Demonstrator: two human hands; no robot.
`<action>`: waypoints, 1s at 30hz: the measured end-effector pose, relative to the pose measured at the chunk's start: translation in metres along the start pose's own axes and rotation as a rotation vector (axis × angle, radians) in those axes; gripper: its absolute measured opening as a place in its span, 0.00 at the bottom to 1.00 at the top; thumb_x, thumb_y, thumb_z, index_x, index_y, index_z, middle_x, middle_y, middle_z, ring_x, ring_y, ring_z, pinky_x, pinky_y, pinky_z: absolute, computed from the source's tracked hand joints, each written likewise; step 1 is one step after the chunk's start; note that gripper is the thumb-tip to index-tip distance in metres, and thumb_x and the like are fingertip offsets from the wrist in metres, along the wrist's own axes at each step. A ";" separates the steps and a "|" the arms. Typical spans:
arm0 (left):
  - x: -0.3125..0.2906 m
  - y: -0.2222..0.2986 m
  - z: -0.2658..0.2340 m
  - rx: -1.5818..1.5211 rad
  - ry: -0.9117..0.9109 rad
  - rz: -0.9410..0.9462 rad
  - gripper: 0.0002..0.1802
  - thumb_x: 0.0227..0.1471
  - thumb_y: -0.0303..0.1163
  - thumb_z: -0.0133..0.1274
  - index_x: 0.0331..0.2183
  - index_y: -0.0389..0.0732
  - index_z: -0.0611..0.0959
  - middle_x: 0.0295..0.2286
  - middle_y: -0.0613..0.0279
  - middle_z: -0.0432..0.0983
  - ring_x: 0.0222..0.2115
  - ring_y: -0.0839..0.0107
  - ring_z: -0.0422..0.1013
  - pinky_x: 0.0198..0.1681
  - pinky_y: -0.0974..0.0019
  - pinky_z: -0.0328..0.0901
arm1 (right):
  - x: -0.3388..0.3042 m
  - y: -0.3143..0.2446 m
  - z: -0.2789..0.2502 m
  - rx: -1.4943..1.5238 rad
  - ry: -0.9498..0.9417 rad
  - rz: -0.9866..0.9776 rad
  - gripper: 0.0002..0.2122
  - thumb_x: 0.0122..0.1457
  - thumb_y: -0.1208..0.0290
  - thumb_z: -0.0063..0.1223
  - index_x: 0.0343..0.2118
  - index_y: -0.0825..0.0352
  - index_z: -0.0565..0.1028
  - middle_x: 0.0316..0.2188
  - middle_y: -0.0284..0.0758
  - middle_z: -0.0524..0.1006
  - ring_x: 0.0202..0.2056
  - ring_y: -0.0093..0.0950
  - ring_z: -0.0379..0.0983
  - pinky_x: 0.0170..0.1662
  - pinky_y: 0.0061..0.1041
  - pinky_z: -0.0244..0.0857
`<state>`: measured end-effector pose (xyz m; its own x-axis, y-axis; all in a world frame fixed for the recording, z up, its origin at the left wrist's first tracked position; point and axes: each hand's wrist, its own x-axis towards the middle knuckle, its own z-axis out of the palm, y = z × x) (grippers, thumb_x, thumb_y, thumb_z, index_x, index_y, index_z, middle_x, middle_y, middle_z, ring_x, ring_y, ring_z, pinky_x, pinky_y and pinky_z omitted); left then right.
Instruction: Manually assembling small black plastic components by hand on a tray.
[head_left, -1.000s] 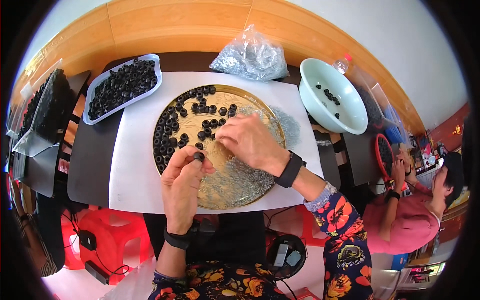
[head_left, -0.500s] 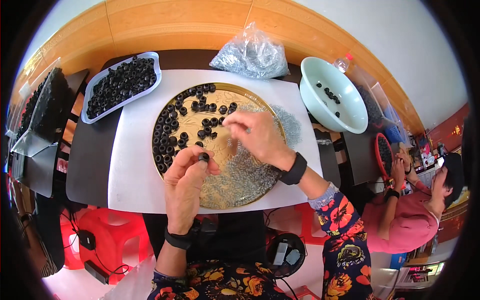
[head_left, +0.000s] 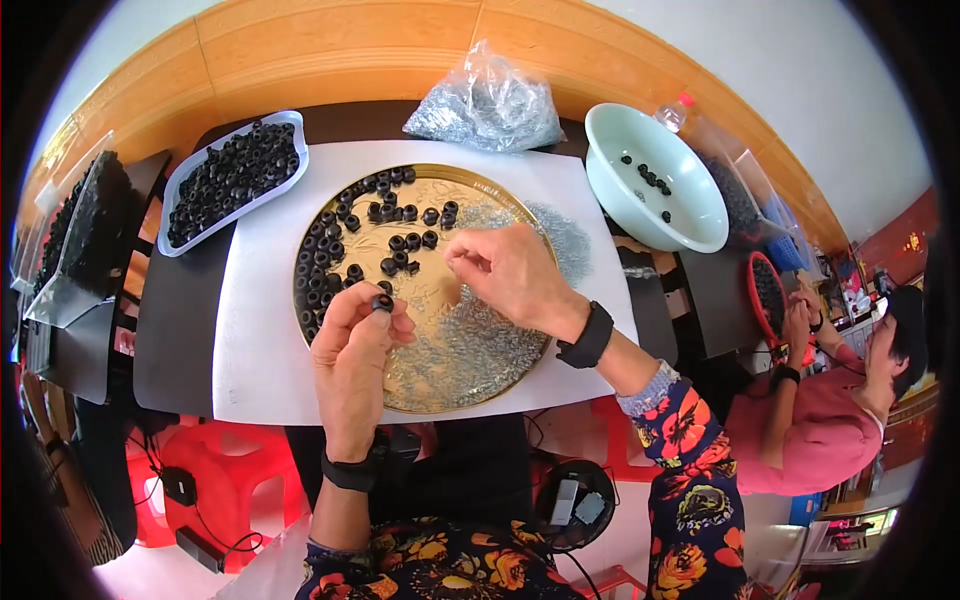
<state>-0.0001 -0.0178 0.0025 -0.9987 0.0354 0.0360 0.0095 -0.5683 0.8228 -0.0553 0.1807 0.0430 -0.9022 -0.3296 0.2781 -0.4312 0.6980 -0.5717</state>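
Over a round gold tray [head_left: 452, 180], my left hand [head_left: 352, 355] pinches a small black bead-like piece [head_left: 382, 302] with a hole in it, between thumb and fingertips. My right hand [head_left: 518, 275] is beside it over the tray, thumb and forefinger pressed together. Whatever those fingertips hold is too small or hidden to make out. Black pieces of the same kind [head_left: 318, 262] crowd the tray's left side, and several lie loose near its middle. A spread of tiny silvery metal pieces [head_left: 480, 350] covers the right and near part.
White sheet [head_left: 260, 350] lies under the tray. A pale tub [head_left: 170, 235] of black pieces stands back left, a clear bag [head_left: 490, 105] of silvery pieces behind, a pale green basin [head_left: 640, 215] back right. Red stools [head_left: 225, 450] stand below. A person in pink [head_left: 800, 430] works at right.
My left hand has shifted slightly left and away with the black piece still pinched. My right hand has come a little nearer over the tray. The whole view has slid slightly.
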 end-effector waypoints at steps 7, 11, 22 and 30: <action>0.001 -0.003 -0.005 -0.115 0.033 0.032 0.13 0.58 0.23 0.46 0.46 0.36 0.75 0.35 0.59 0.76 0.32 0.74 0.72 0.37 0.68 0.69 | 0.001 -0.005 0.005 -0.070 -0.051 -0.158 0.04 0.51 0.74 0.55 0.30 0.66 0.78 0.23 0.37 0.77 0.25 0.34 0.74 0.29 0.30 0.65; 0.000 -0.002 -0.005 -0.153 0.028 0.061 0.13 0.58 0.24 0.46 0.46 0.36 0.75 0.35 0.59 0.76 0.32 0.74 0.72 0.37 0.69 0.69 | -0.001 -0.022 0.019 -0.141 -0.111 -0.166 0.04 0.50 0.74 0.54 0.28 0.67 0.77 0.25 0.37 0.77 0.29 0.37 0.75 0.35 0.34 0.65; 0.000 -0.002 -0.003 -0.048 0.024 0.052 0.12 0.58 0.23 0.46 0.44 0.36 0.75 0.35 0.61 0.76 0.32 0.76 0.72 0.37 0.71 0.68 | 0.001 -0.008 0.006 0.083 -0.035 0.021 0.06 0.50 0.76 0.53 0.31 0.69 0.78 0.21 0.36 0.78 0.23 0.26 0.76 0.29 0.23 0.68; -0.001 -0.002 -0.003 -0.030 0.045 0.045 0.12 0.57 0.22 0.46 0.44 0.36 0.76 0.35 0.61 0.76 0.32 0.77 0.72 0.37 0.71 0.68 | -0.003 -0.005 -0.001 0.236 0.013 0.124 0.06 0.50 0.74 0.55 0.27 0.71 0.78 0.18 0.38 0.77 0.21 0.25 0.75 0.27 0.22 0.67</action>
<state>0.0004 -0.0192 -0.0014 -0.9986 -0.0275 0.0462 0.0535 -0.5930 0.8034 -0.0509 0.1785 0.0456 -0.9489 -0.2414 0.2032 -0.3076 0.5643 -0.7661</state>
